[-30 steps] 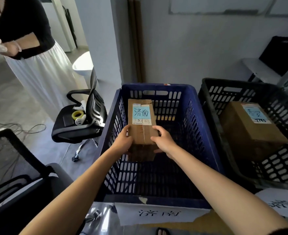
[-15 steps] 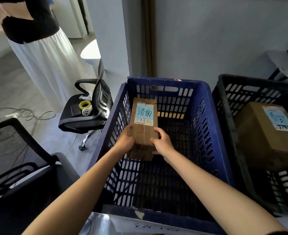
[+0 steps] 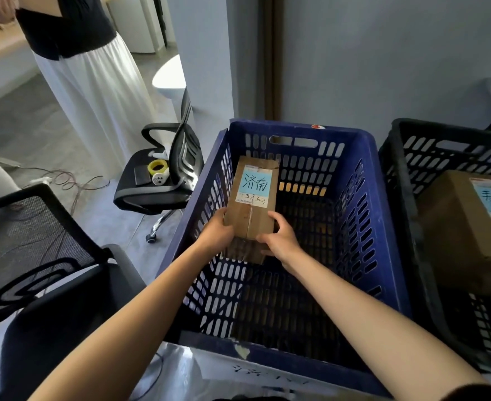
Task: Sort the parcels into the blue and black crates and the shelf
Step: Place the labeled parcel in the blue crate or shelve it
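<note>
By the pale grey wall [image 3: 383, 68], I am gripping the long brown cardboard parcel [image 3: 243, 218] with its blue label inside the blue slotted plastic crate [image 3: 351, 215], left hand [image 3: 218, 233] and right hand [image 3: 282, 241] curled round its near end, seemingly setting it down; releasing comes next.

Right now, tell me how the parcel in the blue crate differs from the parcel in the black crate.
The blue-crate parcel is gripped at its near end by the left hand and right hand; the black-crate parcel lies untouched. The blue-crate parcel is slim and long; the black-crate parcel is bulkier. Both are brown cardboard with a pale blue handwritten label.
</note>
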